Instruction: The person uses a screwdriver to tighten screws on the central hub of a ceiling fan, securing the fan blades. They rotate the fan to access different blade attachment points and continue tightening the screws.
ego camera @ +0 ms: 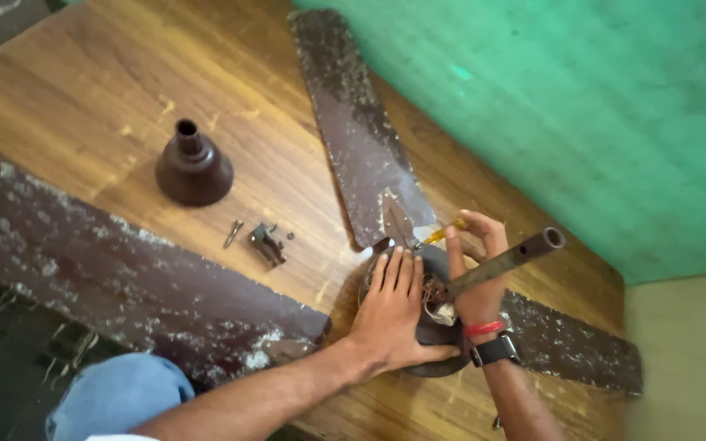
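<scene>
My left hand (394, 314) lies flat, fingers spread, on the dusty brown ceiling-fan motor hub (426, 327) near the wooden tabletop (83, 98) edge; my right hand (475, 273) pinches a yellow-handled screwdriver (444, 232) beside its rusty down-rod (508, 260).

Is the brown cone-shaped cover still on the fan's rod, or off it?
Off. The cone cover stands alone on the wooden table, narrow end up, apart from the rod.

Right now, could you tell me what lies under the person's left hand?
The left hand rests flat on the dark round fan motor housing, beside exposed copper wiring at the rod's base. The housing's top under the palm is covered and cannot be seen.
</scene>
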